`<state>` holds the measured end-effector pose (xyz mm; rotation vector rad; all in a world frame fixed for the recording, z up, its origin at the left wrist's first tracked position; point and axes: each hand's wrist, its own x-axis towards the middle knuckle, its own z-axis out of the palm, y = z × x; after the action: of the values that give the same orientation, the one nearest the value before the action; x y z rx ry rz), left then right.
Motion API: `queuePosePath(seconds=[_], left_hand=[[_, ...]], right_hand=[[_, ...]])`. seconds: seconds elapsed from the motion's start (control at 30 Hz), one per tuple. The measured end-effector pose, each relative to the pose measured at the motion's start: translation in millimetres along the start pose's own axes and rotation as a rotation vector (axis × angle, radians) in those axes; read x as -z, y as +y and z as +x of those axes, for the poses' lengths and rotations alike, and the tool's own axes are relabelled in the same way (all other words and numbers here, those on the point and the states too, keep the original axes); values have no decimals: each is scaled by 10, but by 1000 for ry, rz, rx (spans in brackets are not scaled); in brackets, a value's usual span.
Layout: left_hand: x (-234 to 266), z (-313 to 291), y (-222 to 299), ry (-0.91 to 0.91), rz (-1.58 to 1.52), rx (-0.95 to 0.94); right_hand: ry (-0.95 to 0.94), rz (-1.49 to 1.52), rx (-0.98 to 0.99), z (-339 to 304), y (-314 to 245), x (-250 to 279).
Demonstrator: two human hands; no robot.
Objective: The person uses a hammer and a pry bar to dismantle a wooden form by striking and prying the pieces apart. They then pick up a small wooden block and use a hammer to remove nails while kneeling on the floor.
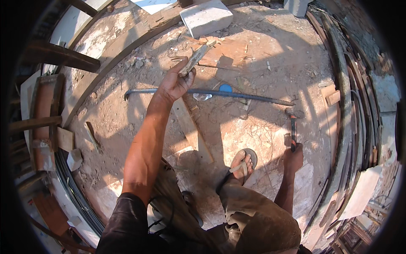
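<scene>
My left hand (pixel 175 83) is stretched out ahead and closed around a short, rough piece of wood (pixel 197 57), which tilts up to the right. Lower at the right, my right hand (pixel 294 157) grips a hammer (pixel 293 129) by its orange and black handle. The hammer's dark head points away from me, above the dirt. A long bluish crowbar (pixel 249 96) lies across the ground, its hooked end at the left, and passes beneath my left hand. Beside the bar are a round blue disc (pixel 226 88) and a crumpled clear piece of plastic (pixel 202 96).
A pale board (pixel 192 131) lies in front of my feet. Farther off sits a white block (pixel 207 17). Long timbers (pixel 344 110) are stacked along the right; a wooden frame (pixel 44 118) and a bundle of dark rods (pixel 78 192) line the left. Debris litters the dirt.
</scene>
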<state>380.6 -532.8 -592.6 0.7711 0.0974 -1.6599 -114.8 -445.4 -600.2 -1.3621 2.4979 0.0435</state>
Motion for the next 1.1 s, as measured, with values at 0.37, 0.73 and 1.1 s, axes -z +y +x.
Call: queuePosePath(seconds=[0.37, 0.73, 1.1], left_hand=[[-209, -163, -200, -115, 187, -24], [-280, -515, -108, 9, 252, 46], [-241, -946, 892, 88, 410, -553]], right_hand=[[-342, 629, 719, -223, -2168, -365], [-16, 42, 1180, 90, -2224, -971], [-339, -21, 1253, -246, -2373, 146]])
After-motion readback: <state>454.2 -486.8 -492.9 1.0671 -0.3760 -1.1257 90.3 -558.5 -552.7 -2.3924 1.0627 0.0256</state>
